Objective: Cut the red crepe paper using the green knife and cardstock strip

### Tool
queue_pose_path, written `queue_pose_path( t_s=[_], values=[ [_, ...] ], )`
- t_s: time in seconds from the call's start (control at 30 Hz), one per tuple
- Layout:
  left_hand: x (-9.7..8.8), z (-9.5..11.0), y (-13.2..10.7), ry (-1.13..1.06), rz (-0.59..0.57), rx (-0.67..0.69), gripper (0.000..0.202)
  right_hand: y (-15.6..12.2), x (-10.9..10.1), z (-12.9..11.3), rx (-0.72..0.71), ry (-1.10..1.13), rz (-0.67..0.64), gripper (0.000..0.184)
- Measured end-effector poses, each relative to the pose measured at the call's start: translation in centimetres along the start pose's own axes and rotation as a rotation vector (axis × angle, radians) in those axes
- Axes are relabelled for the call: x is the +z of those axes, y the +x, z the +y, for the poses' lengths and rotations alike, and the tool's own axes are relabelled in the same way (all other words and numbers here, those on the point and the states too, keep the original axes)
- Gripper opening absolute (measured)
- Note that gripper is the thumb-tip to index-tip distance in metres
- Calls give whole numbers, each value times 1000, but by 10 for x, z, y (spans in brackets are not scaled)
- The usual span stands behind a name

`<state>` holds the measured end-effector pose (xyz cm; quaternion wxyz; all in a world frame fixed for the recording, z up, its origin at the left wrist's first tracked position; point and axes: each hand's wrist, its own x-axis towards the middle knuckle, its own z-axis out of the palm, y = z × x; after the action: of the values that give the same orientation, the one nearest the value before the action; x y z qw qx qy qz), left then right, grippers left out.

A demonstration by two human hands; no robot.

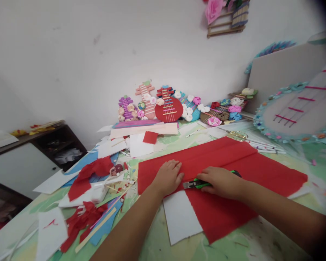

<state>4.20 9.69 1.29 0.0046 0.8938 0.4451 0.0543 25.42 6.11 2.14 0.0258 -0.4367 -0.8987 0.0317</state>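
My left hand [167, 177] lies flat on a large piece of red crepe paper [228, 210], its fingers pressing the folded part. My right hand [220, 181] is closed around a green and black utility knife [189, 184]. The knife's metal tip points left, close to the fingers of my left hand, at the lower edge of the fold. Whether the blade touches the paper I cannot tell. From under the red paper a white sheet [180, 217] sticks out toward me.
Red scraps [83, 221] and coloured paper strips [100, 224] clutter the table's left side. Scissors [233, 135] and several markers [264, 146] lie at the back right. Decorated paper lutes [168, 107] lean against the wall; a larger one [301, 112] stands at right.
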Motion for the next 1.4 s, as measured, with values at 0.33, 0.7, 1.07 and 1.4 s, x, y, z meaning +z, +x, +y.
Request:
queue_pose_path(
  t_s=[0.33, 0.7, 1.07, 1.4],
  values=[
    [13, -6, 5, -85, -139, -98, 60, -2, -2, 0, -8, 53, -6, 24],
    [16, -6, 6, -100, -167, -115, 61, -7, -6, 0, -17, 41, -1, 28],
    [18, -5, 5, -92, -149, -111, 53, -9, -5, -5, 20, 82, -34, 28],
    [17, -4, 5, -90, -161, -100, 54, -18, -10, -9, 67, 117, -60, 19]
  ],
)
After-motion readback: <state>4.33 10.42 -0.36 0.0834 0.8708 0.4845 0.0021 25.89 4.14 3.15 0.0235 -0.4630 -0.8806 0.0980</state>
